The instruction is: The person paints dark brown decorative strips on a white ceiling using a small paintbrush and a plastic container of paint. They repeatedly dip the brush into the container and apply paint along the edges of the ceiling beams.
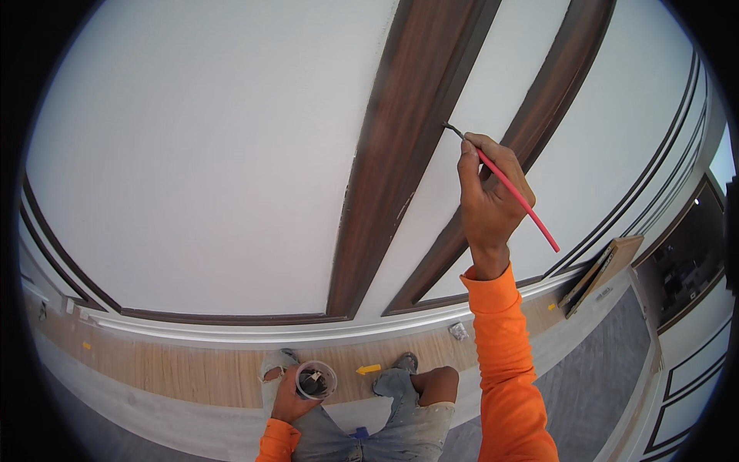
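- One thin red-handled paintbrush is gripped in the right hand, its long axis slanting, bristles pointed up-left at the white wall.
- One clear plastic cup is held by the left hand.
- Two dark brown wooden strips are counted.

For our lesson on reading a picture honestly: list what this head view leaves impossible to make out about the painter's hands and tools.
- Cup contents: dark inside, too small to identify.
- Left hand: its fingers wrap behind the cup, largely hidden.
- Brush tip: too small to tell whether it touches the brown strip.
- Right hand: its palm faces away, so the grip is hidden.
- Small yellow thing on the floor: too small to identify.
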